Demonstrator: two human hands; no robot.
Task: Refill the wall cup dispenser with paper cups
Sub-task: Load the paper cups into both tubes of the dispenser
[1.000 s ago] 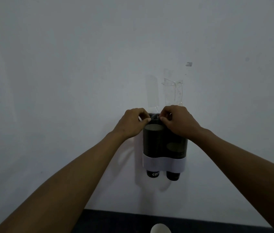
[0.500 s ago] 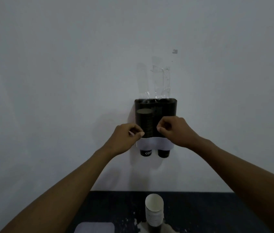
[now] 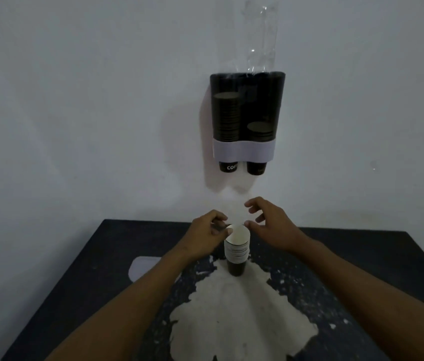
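The wall cup dispenser [image 3: 247, 152] hangs on the white wall, a dark twin tube with a pale band near its bottom. Its left column of dark cups [image 3: 226, 115] stands higher than the right column [image 3: 260, 131]. One cup pokes out below each tube. On the dark table a stack of paper cups [image 3: 236, 250] stands upright, white inside, dark outside. My left hand [image 3: 207, 234] is at the left of the stack's rim, thumb touching it. My right hand [image 3: 270, 222] hovers just right of the rim, fingers spread, holding nothing.
The dark table [image 3: 361, 256] has a large worn white patch [image 3: 239, 316] in front of the stack. A pale flat piece [image 3: 140, 267] lies at the left. Clear plastic wrap [image 3: 260, 35] is stuck to the wall above the dispenser.
Both hands came down from the dispenser's front to the cup stack on the table. The view tilted down, so the table now fills the lower half.
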